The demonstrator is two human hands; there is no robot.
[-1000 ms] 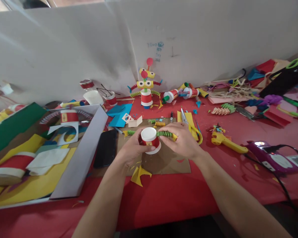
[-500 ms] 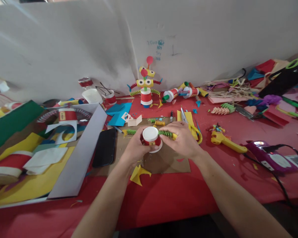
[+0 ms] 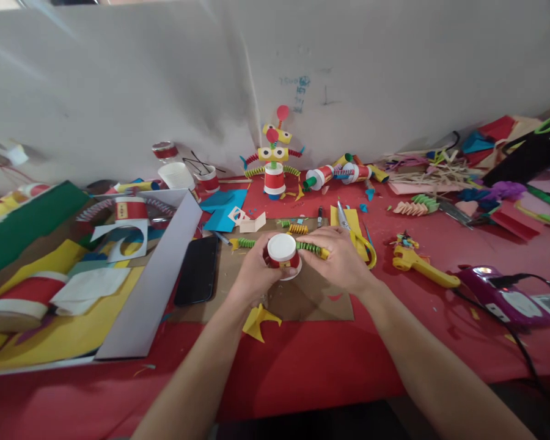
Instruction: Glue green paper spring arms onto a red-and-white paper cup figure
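Observation:
My left hand is wrapped round a red and white paper cup topped by a white disc. From the cup's right side comes a green folded-paper spring arm with a yellow end, and my right hand pinches it close to the cup. A matching green spring arm with a yellow tip sticks out on the left, beyond my left fingers. Beneath lies a brown cardboard sheet. Yellow paper scrap rests at its front edge.
A black phone lies left of the cardboard, beside a box of paper parts. Scissors sit on yellow paper at right. Further right are a yellow glue gun and a purple corded device. Finished cup figures stand behind.
The view has shifted slightly, so the surroundings sit a little further right. Both hands keep their hold on the cup and its right spring arm, with hardly any movement.

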